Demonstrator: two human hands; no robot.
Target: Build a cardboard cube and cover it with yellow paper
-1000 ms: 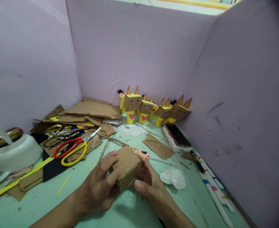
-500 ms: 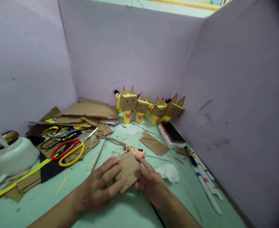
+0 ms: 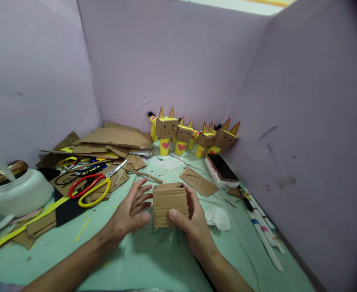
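A: Where's the cardboard box (image 3: 168,202)?

B: At the near middle of the desk (image 3: 136,269), between the two hands. Right hand (image 3: 198,231) has it: thumb (image 3: 178,219) across the ridged face, other fingers round the right side, gripping.

A: And the left hand (image 3: 116,227)?

B: Open and empty. Fingers spread, palm turned toward the box, which lies just to their right. Thumb apart from it by a slim gap; whether any other fingertip touches, cannot tell.

A: Nearer hand?

B: Right, in full contact. Left is close beside the opposite side.

A: Long axis?

B: None clear. Visible face looks nearly square, ridges running roughly left to right, from one hand toward the other. Depth hidden. Whether its underside meets the desk, cannot tell.

A: Neighbours?

B: Scissors (image 3: 95,190) farther left, well apart; crumpled tissue (image 3: 218,218) right, beyond the right hand.
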